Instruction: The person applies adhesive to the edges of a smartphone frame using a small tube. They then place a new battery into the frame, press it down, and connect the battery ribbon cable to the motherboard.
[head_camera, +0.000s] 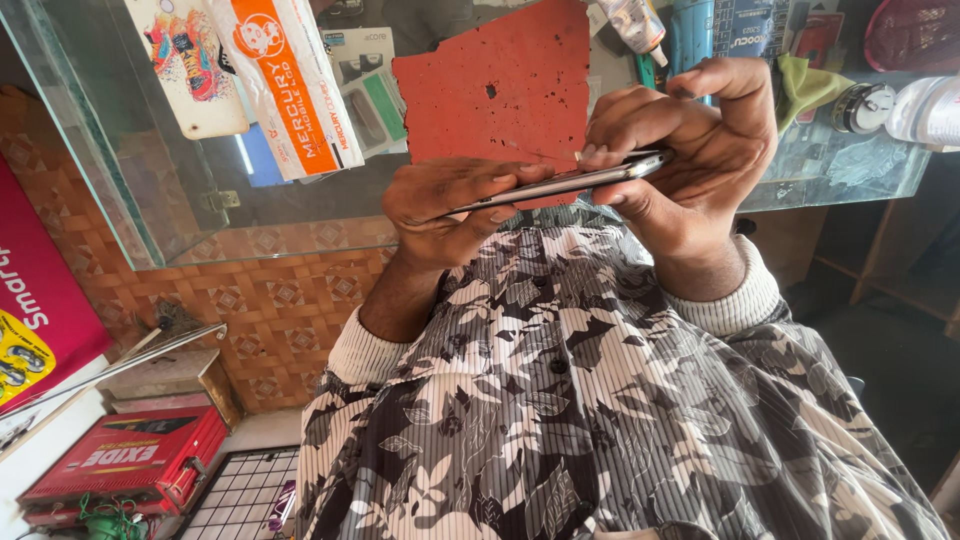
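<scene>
I hold a thin smartphone (560, 184) edge-on with both hands in front of my patterned shirt. My left hand (440, 212) grips its left end from below, fingers curled over the top edge. My right hand (690, 150) holds the right end, with the thumb under it and the fingers bent over its upper face. Only the phone's silver side rim shows; its screen and back are hidden. Just behind the hands, a red, pitted work mat (500, 85) lies on a glass counter (300, 205).
Packaged phone accessories (285, 80) and a printed phone case (185, 60) lie on the glass counter at left. A green cloth (805, 85), a round tin (862, 108) and bottles (640, 25) sit at the right. A red box (125, 462) rests low left, near a pink sign (35, 290).
</scene>
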